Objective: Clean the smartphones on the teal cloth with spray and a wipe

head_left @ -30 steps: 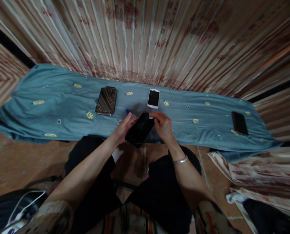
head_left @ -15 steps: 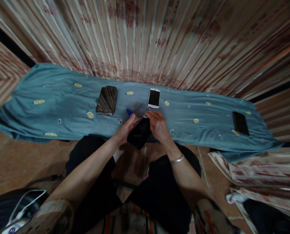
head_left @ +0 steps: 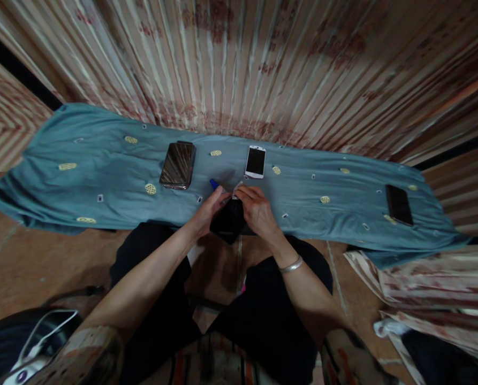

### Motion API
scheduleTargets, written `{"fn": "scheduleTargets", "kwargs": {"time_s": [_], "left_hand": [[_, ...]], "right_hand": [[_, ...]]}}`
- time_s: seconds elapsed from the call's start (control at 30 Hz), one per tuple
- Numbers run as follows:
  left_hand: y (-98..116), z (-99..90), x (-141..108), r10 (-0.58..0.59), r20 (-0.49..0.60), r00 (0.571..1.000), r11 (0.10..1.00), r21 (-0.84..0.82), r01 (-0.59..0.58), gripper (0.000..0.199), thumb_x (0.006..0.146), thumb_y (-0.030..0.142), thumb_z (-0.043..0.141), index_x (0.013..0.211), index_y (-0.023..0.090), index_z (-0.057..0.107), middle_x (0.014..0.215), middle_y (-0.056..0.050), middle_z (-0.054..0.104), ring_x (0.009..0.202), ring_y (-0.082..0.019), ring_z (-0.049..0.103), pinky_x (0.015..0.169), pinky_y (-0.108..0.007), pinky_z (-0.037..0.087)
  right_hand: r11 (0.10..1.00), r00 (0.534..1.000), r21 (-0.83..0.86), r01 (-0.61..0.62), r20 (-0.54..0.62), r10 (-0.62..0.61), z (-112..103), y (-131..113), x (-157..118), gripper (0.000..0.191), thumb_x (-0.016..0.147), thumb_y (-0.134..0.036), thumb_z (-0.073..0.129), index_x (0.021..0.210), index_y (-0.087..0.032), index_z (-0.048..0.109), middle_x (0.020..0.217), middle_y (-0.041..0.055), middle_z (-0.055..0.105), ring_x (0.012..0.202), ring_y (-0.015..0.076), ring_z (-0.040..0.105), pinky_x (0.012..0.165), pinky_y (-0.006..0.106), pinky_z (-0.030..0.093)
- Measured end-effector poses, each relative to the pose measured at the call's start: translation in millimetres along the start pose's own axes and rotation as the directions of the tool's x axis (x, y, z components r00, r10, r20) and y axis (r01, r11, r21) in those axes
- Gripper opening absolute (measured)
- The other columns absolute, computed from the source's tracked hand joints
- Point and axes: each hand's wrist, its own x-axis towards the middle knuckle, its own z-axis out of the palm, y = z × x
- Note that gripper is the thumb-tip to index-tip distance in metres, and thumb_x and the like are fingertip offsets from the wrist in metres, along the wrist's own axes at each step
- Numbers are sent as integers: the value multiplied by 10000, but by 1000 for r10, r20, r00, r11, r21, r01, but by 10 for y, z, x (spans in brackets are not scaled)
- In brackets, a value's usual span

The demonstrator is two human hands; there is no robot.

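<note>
In the head view a black smartphone is tilted above the near edge of the table, between my two hands. My left hand grips it along its left side, thumb near the top. A blue-ended object pokes out just beyond my left fingertips; whether that hand also holds it I cannot tell. My right hand is closed, pinching a small white cloth or tissue at the phone's upper edge. My right fingers hide part of the screen.
A blue-green cloth with yellow prints covers the long table. On it lie a stack of dark phones to the left, a white phone behind my hands and a black phone far right. A pleated curtain hangs behind.
My right hand has shifted slightly left over the phone's upper end, and more of the white cloth or tissue shows. The phone stays in my left hand, its screen looking darker.
</note>
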Motion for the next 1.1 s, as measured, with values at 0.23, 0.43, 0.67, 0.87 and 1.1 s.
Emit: {"fn": "scheduleTargets", "kwargs": {"time_s": [0.23, 0.43, 0.67, 0.87, 1.1], "left_hand": [[15, 25, 0, 8, 2, 1000, 1000, -22, -8, 520, 1026, 531, 600, 1315, 121, 741, 1043, -119, 820, 983, -278, 777, 862, -352, 591], [20, 47, -5, 12, -33, 999, 1000, -7, -12, 517, 1077, 517, 491, 1259, 113, 757, 1012, -112, 815, 969, -251, 769, 852, -328, 576], [28, 32, 9, 26, -26, 999, 999, -31, -27, 506, 1035, 540, 578, 1282, 131, 743, 1027, -102, 809, 948, -250, 763, 846, -330, 576], [42, 39, 0, 30, -49, 998, 999, -13, -31, 492, 1041, 553, 562, 1255, 147, 739, 1000, -84, 801, 914, -230, 758, 753, -298, 564], [48, 57, 11, 70, -45, 997, 997, -15, -71, 477, 1000, 555, 635, 1213, 144, 748, 1014, -89, 796, 951, -245, 752, 834, -330, 576]], "right_hand": [[1000, 999, -1, 19, 27, -19, -3, -73, -6, 483, 1010, -38, 407, 1335, -155, 744, 1339, 146, 749, 1238, 280, 645, 1129, 471, 553], [1000, 999, 0, 24, 39, -24, -2, -96, -11, 472, 1021, -46, 414, 1342, -161, 740, 1345, 141, 752, 1248, 277, 640, 1130, 458, 552], [1000, 999, 15, 22, 48, -23, 10, -146, -16, 452, 1033, -69, 435, 1345, -182, 740, 1351, 129, 754, 1243, 276, 635, 1134, 460, 549], [999, 997, 32, 32, 72, -34, 16, -194, -15, 454, 1035, -68, 436, 1348, -184, 744, 1358, 133, 752, 1258, 281, 623, 1141, 475, 554], [999, 994, 36, 38, 101, -42, 35, -266, -28, 463, 1012, -39, 458, 1354, -166, 744, 1365, 149, 748, 1260, 288, 629, 1144, 470, 563]]}}
